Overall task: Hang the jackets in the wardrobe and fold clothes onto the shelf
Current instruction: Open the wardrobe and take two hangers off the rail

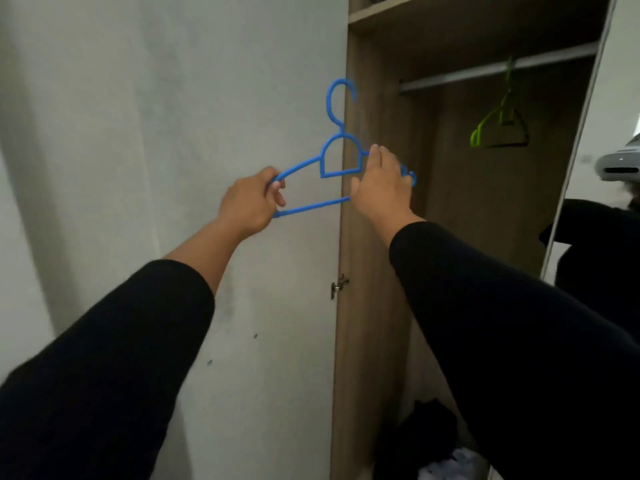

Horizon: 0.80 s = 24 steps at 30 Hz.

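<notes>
A blue plastic hanger (341, 157) is held upright in the air in front of the white wardrobe door (173, 133), hook at the top. My left hand (251, 202) grips its left end with curled fingers. My right hand (379, 187) covers the hanger's right arm, fingers fairly straight; its grip is hidden behind the back of the hand. No garment hangs on the blue hanger. Inside the open wardrobe a green hanger (498, 123) hangs from the metal rail (498, 69).
A wooden shelf (381, 13) runs above the rail. Dark and light clothes (436, 441) lie heaped on the wardrobe floor. A mirrored door (602, 168) on the right reflects a person in black. A small latch (339, 285) sits on the door edge.
</notes>
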Each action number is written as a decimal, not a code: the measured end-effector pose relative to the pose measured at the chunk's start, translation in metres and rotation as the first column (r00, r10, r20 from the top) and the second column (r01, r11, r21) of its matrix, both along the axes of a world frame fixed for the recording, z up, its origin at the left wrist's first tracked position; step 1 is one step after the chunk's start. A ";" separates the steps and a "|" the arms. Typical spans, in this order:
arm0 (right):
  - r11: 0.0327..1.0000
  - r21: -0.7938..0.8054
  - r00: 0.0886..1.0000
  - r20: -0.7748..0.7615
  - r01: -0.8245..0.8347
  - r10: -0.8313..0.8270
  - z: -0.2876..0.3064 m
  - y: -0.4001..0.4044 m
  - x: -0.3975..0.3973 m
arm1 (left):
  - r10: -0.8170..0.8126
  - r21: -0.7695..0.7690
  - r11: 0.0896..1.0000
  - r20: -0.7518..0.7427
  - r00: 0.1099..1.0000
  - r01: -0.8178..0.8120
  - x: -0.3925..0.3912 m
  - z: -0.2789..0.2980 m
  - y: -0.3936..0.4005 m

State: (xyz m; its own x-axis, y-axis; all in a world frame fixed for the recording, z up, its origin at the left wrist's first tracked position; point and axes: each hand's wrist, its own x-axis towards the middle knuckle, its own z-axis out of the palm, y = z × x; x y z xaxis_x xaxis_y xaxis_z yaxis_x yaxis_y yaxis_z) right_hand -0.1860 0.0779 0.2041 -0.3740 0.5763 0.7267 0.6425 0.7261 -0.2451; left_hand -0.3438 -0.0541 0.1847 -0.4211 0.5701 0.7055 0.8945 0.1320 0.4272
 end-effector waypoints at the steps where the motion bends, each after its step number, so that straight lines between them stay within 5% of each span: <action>1: 1.000 -0.003 1.000 0.002 0.003 -0.003 -0.007 -0.014 0.000 | 0.001 -0.026 1.000 -0.002 1.000 -0.001 0.001 -0.006 -0.019; 9: 0.996 -0.047 0.996 0.048 -0.069 0.071 -0.048 -0.126 -0.003 | 0.016 -0.225 0.974 0.058 0.998 -0.003 0.013 -0.045 -0.166; 14: 0.934 -0.160 0.936 0.101 -0.320 0.338 -0.065 -0.185 -0.003 | 0.183 -0.329 0.932 0.070 0.981 -0.150 0.009 -0.061 -0.253; 24: 0.738 -0.351 0.780 0.032 -0.576 0.625 -0.099 -0.301 -0.009 | 0.666 -0.263 0.734 0.098 0.739 -0.626 0.036 -0.085 -0.368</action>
